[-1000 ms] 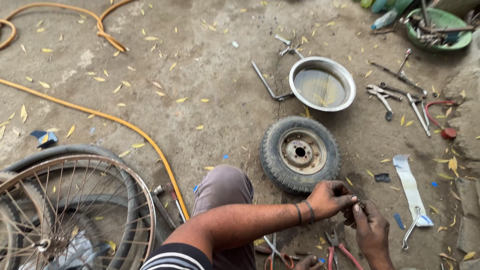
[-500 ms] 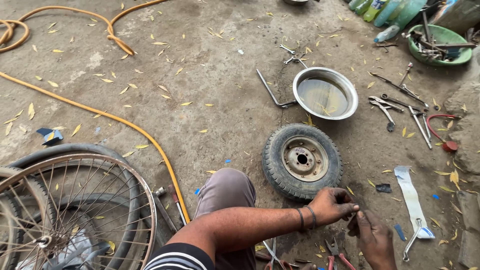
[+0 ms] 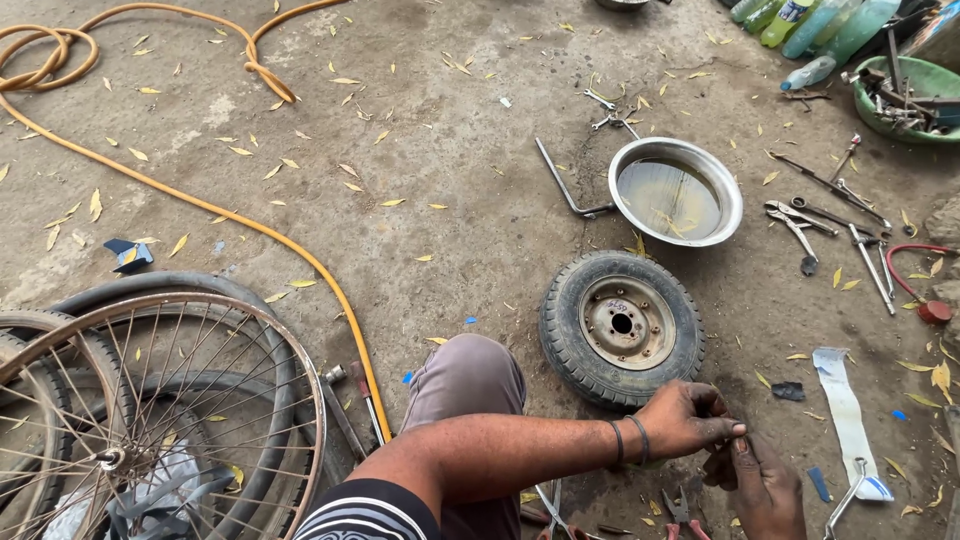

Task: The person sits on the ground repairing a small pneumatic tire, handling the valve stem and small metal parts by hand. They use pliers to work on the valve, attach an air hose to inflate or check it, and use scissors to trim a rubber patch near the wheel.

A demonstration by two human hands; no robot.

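A small dark part, too small to identify, sits pinched between the fingertips of both hands just in front of the small rubber-tyred wheel (image 3: 622, 327). The left hand (image 3: 685, 420), with two dark bands at its wrist, closes its thumb and fingers narrowly around the part. The right hand (image 3: 760, 485) meets it from below, its fingers also drawn tight at the same spot, so the two hands touch. The wheel lies flat on the concrete ground (image 3: 450, 180), its rusty metal hub facing up, just beyond the left hand. Behind it stands a round metal basin (image 3: 676, 192) holding murky water, with a bent metal rod (image 3: 566, 190) beside its rim. Wrenches and pliers (image 3: 815, 215) lie scattered to the right, near a strip of white paper (image 3: 848, 420). An orange hose (image 3: 200, 200) curves across the ground to the person's knee (image 3: 468, 375). At left leans a spoked bicycle wheel (image 3: 150, 420).
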